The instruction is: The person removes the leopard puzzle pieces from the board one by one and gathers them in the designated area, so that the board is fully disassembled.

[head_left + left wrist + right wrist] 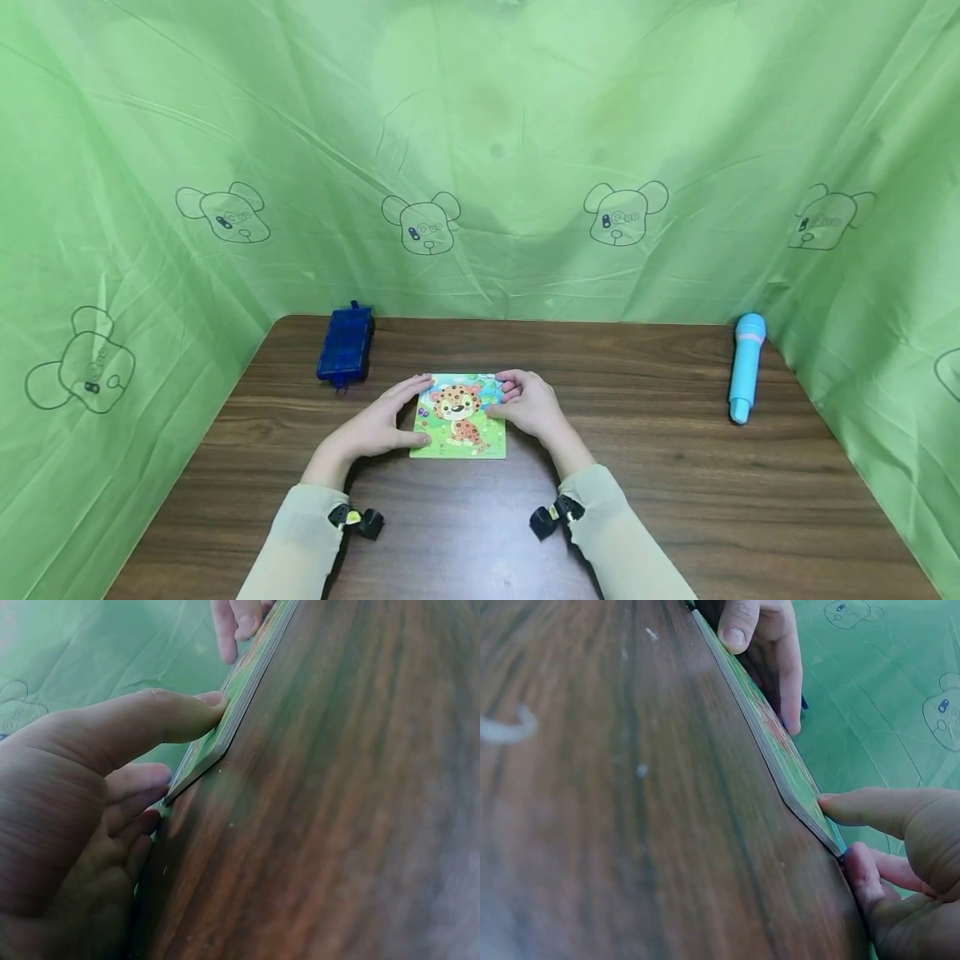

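Between the left grip (375, 425) and the right grip (534, 406), a picture board (461, 417) is being held

Beneath both thumbs, the board's printed face is being touched near its left and right edges. By the left grip, the left side is being clasped, the thumb being set on the face and the fingers being kept along the edge. By the right grip, the right side is being pinched near the far corner, between the thumb and curled fingers. On the counter (645, 483), between the grips, the board is lying flat or very nearly so; whether any edge is being raised cannot be told.

As a judgement, the taking hold is being counted as done, since both sides are being held. Across the uncovered face, the spotted cub (457, 404) is being shown whole, and no gap is being seen; under the thumbs, small parts are being hidden. Whether the picture is being made up of separate pieces is too fine to be told. Letting go is being left undone, and how much further handling is being required cannot be judged.

Beyond the left grip, a blue case (347, 343) is being left untouched; well to the right of the right grip, a light-blue microphone-shaped object (746, 367) is likewise being left alone.
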`<state>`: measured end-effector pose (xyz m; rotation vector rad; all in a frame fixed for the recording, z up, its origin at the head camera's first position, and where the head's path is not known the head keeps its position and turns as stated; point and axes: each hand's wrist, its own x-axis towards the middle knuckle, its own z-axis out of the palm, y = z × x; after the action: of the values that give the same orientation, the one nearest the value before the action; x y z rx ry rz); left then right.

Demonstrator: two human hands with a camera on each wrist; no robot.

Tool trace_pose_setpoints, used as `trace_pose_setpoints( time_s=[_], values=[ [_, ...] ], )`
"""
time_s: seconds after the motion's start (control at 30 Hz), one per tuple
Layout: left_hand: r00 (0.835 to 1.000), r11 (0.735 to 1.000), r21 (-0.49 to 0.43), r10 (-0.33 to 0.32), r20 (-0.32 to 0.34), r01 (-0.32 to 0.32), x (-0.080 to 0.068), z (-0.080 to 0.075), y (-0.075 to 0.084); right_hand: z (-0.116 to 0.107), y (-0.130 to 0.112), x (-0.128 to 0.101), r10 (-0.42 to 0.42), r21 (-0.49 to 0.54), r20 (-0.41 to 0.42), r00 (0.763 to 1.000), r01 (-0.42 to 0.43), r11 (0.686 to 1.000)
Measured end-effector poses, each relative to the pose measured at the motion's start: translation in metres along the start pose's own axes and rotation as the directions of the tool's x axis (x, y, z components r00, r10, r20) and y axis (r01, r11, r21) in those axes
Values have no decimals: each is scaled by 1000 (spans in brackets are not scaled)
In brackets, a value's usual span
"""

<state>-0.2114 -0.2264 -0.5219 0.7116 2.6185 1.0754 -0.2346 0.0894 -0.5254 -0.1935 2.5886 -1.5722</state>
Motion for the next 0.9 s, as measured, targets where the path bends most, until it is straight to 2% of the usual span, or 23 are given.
trace_pose_setpoints(
  time_s=[0.27,0.4,0.63,0.9],
  values=[
    [1000,1000,10,17,-12,-17,0,-1,1,2,2,2,-43,-10,1,999,43,999],
    [1000,1000,19,12,-7,-12,0,0,1,3,1,1,-32,-3,-1,999,32,999],
    [1000,1000,15,-16,4,16,0,2,2,8,-5,-1,-20,-82,-44,999,17,996],
    [1000,1000,19,-22,2,22,0,1,4,9,-3,1,-5,-72,-41,999,3,997]
  ],
)
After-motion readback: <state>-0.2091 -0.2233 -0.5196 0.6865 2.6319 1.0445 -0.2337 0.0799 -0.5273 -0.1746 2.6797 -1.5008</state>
